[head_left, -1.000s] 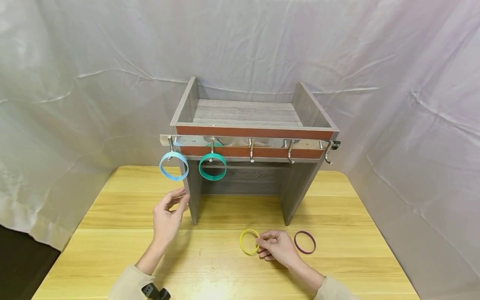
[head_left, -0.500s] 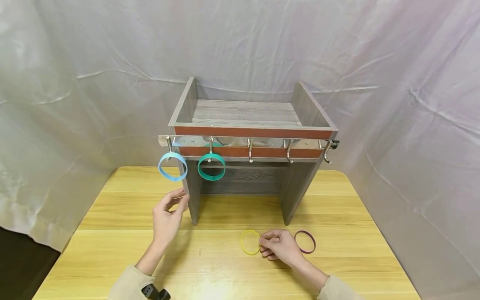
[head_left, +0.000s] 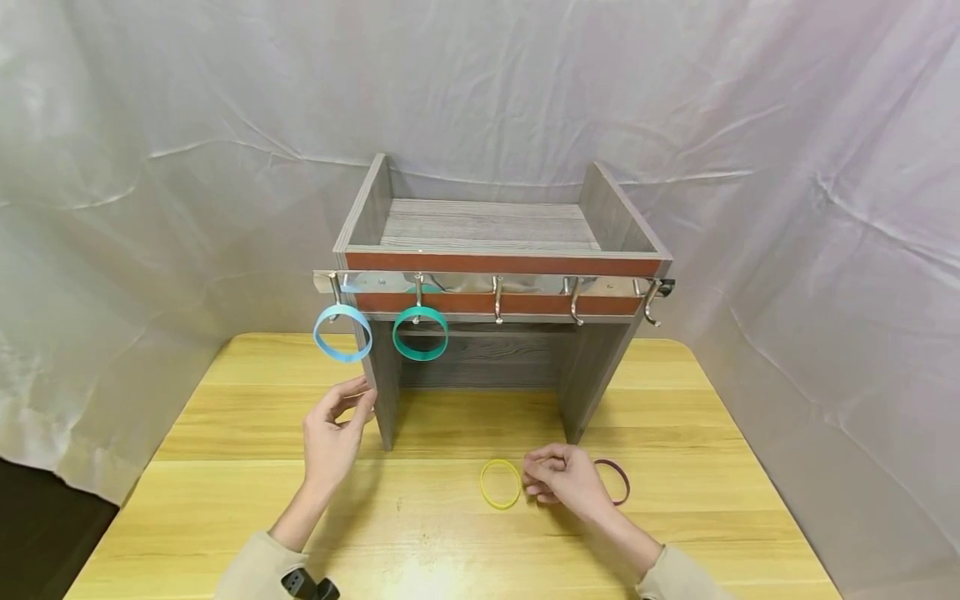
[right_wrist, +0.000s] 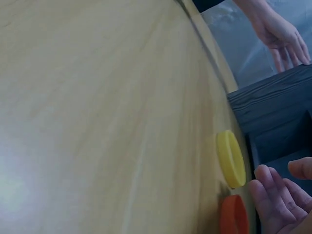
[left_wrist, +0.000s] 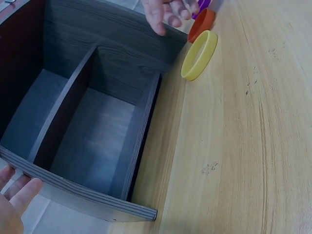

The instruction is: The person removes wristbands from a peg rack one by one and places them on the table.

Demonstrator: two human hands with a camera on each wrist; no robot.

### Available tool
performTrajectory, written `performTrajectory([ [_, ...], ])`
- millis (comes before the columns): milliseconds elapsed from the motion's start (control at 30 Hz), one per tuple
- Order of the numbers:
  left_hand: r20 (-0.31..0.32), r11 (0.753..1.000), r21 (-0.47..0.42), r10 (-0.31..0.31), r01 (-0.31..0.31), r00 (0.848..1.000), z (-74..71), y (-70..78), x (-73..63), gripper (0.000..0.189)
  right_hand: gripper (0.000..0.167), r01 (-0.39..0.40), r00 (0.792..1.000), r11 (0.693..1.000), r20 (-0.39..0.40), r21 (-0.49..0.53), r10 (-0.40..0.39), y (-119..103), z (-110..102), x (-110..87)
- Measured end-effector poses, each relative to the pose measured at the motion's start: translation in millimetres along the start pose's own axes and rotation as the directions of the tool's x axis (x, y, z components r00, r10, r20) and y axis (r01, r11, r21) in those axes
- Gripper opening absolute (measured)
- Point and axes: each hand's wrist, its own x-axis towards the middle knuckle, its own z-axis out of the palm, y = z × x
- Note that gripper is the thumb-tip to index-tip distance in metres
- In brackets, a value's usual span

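My right hand [head_left: 562,479] hovers just right of the yellow wristband [head_left: 501,507], apart from it. In the right wrist view, its thumb and loosely bent fingers hold nothing. An orange wristband [right_wrist: 226,214] lies beside the yellow one, hidden by this hand in the head view. The hand also covers part of a purple wristband [head_left: 626,482]. At the grey wooden shelf [head_left: 375,392], my left hand [head_left: 330,437] touches the left side panel's edge and outer face with its fingertips. A light blue wristband [head_left: 343,357] and a green wristband [head_left: 420,357] hang from the two leftmost hooks.
A metal hook rail [head_left: 457,283] runs across the shelf's red-striped front, and its hooks jut towards me. The shelf stands at the back of the wooden table [head_left: 442,533]. Grey cloth [head_left: 495,92] encloses the back and sides.
The right hand has let go of the yellow wristband and drawn slightly right and back from it. The wristband now lies on the table. The left hand keeps its place on the panel.
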Motion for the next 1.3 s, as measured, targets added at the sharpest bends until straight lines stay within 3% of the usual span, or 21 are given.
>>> performTrajectory([
  [233,-0.001,1.000,0.001,-0.002,0.002,1.000,0.9,-0.9,-0.8,0.018,0.034,0.059,0.998,0.998,-0.032,-0.012,-0.060,-14.6,-0.7,3.3],
  [600,-0.009,1.000,0.001,0.012,-0.012,1.000,0.2,0.3,-0.4,0.018,0.039,0.161,0.986,0.981,0.018,0.110,-0.164,-33.4,12.2,12.0],
  [967,-0.007,1.000,-0.007,-0.003,0.003,1.000,1.2,2.1,-0.4,0.018,0.034,0.207,0.978,0.960,-0.057,0.191,-0.200,-55.9,19.5,13.9],
  [1300,-0.006,1.000,-0.001,-0.019,0.019,1.000,1.0,-0.5,-0.8,0.019,0.035,0.325,0.946,0.923,-0.065,0.205,-0.319,-80.3,25.8,16.8],
])
